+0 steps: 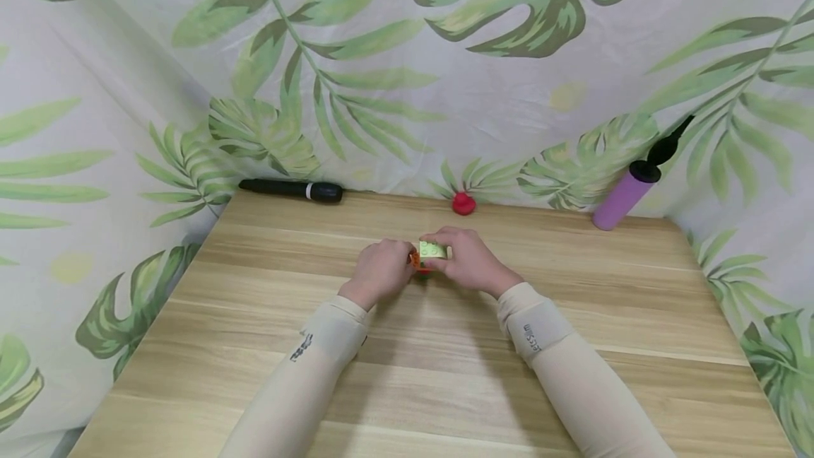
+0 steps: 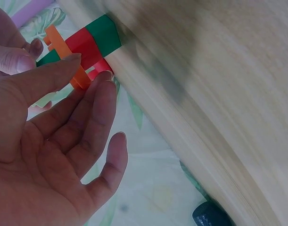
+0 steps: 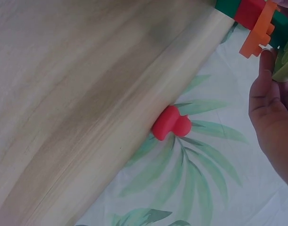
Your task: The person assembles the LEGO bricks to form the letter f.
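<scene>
In the middle of the table stands a small stack of toy building blocks: a green block (image 2: 104, 35) at the bottom, a red block (image 2: 85, 47) over it, then a long orange block (image 3: 258, 37) and a second green block (image 3: 281, 29). My left hand (image 1: 381, 267) pinches the orange block between thumb and fingertips, its other fingers loosely bent. On top is a light green block (image 1: 432, 249) with studs, gripped by my right hand (image 1: 467, 258) between thumb and fingers. Fingers partly hide the upper joints of the stack.
A red toy duck (image 1: 463, 203) sits near the table's back edge. At the back left lies a black rod-shaped object (image 1: 292, 191) with a white band. A purple hand pump (image 1: 623, 198) with a black nozzle leans at the back right, against leaf-patterned cloth.
</scene>
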A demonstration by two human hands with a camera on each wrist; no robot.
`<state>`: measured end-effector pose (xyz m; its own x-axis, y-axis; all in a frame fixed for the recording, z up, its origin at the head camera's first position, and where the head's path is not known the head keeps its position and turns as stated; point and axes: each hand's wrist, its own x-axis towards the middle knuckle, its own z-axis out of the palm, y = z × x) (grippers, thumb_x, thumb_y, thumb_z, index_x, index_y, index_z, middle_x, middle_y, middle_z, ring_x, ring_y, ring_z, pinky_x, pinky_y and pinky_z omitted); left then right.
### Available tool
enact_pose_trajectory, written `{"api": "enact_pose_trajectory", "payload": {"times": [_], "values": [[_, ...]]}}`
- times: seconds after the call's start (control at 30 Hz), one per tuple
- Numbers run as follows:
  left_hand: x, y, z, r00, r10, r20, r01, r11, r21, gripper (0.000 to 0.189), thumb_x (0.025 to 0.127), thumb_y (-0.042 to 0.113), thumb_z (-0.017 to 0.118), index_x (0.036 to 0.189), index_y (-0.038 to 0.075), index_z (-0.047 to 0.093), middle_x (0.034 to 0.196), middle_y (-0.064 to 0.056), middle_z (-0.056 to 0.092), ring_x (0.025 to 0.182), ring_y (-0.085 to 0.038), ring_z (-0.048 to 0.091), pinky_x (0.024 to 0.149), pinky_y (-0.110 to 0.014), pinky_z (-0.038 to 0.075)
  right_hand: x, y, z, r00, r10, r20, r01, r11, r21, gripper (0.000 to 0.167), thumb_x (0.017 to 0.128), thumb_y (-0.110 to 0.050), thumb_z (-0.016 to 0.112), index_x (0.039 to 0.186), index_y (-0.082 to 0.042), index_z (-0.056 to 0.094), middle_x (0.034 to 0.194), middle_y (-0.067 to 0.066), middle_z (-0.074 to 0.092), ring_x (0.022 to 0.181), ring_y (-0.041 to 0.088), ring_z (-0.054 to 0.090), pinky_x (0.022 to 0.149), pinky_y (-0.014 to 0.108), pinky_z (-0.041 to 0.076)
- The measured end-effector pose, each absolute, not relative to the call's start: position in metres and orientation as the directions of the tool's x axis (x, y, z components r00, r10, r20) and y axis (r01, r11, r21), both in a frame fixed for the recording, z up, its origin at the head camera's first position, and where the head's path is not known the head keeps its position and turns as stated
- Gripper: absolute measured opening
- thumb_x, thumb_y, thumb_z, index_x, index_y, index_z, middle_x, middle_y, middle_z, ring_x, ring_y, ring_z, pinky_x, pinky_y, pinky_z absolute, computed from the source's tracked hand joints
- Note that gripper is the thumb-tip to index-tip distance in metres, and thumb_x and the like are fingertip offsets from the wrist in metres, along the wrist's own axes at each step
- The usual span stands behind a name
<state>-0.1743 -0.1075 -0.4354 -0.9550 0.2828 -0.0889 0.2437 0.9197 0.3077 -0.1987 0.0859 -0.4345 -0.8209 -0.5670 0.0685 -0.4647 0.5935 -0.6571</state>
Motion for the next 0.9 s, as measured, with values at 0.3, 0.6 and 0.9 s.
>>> {"api": "enact_pose_trajectory", "payload": {"times": [0.3, 0.6, 0.9], "values": [[-0.1742, -0.1076, -0.4359, -0.957, 0.28, -0.075, 0.247, 0.923, 0.297, 0.008, 0.099, 0.018, 0.074, 0.096, 0.011, 0.076, 0.082, -0.001, 0.071, 0.069, -0.018, 0.061, 0.064, -0.043, 0.056, -0.1996, 0.0863, -0.4351, -0.813, -0.577, 0.08, -0.49, 0.603, -0.63, 0.046, 0.095, -0.019, 0.082, 0.138, -0.007, 0.071, 0.117, 0.005, 0.075, 0.101, 0.019, 0.067, 0.091, 0.041, 0.057], [-0.1732, -0.1067, -0.4354, -0.957, 0.282, -0.064, 0.252, 0.922, 0.294, 0.011, 0.098, 0.018, 0.074, 0.089, 0.012, 0.073, 0.08, -0.001, 0.07, 0.068, -0.018, 0.061, 0.064, -0.044, 0.056, -0.2, 0.0871, -0.4397, -0.81, -0.579, 0.097, -0.512, 0.616, -0.598, 0.047, 0.095, -0.02, 0.082, 0.139, -0.006, 0.07, 0.118, 0.007, 0.075, 0.101, 0.021, 0.067, 0.09, 0.039, 0.057], [-0.1747, -0.107, -0.4373, -0.956, 0.282, -0.077, 0.249, 0.923, 0.294, 0.009, 0.099, 0.019, 0.074, 0.096, 0.011, 0.076, 0.084, -0.002, 0.073, 0.07, -0.018, 0.063, 0.066, -0.043, 0.057, -0.1983, 0.0866, -0.4395, -0.814, -0.573, 0.099, -0.517, 0.637, -0.572, 0.049, 0.096, -0.023, 0.081, 0.141, -0.008, 0.069, 0.126, 0.011, 0.074, 0.117, 0.03, 0.066, 0.103, 0.047, 0.053]]}}
